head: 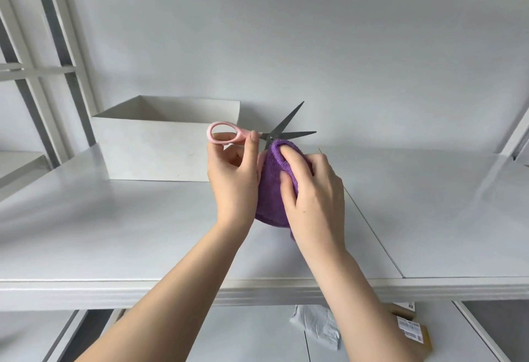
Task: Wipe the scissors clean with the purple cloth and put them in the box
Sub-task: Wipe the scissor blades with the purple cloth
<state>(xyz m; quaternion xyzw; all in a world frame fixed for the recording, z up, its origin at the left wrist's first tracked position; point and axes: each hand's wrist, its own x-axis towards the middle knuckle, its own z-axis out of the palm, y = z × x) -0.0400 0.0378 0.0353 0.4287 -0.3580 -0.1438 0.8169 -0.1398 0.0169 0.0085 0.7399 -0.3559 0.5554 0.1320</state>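
While the white open-topped cardboard box [160,144] waits just left of both hands, wiping goes on.
Left hand [233,174] pinches the pink-handled, grey-bladed scissors [266,134], blades spread, pointing right; right hand [312,190] clasps the purple terry cloth [273,187] beneath the pivot.

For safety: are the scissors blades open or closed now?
Open: the scissors show two grey blades spread in a V above the purple cloth.

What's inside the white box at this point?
Only the far inner walls of the box show, bare and white. Its floor is hidden behind the near wall, so contents cannot be confirmed. The scissors are outside it, in the left hand.
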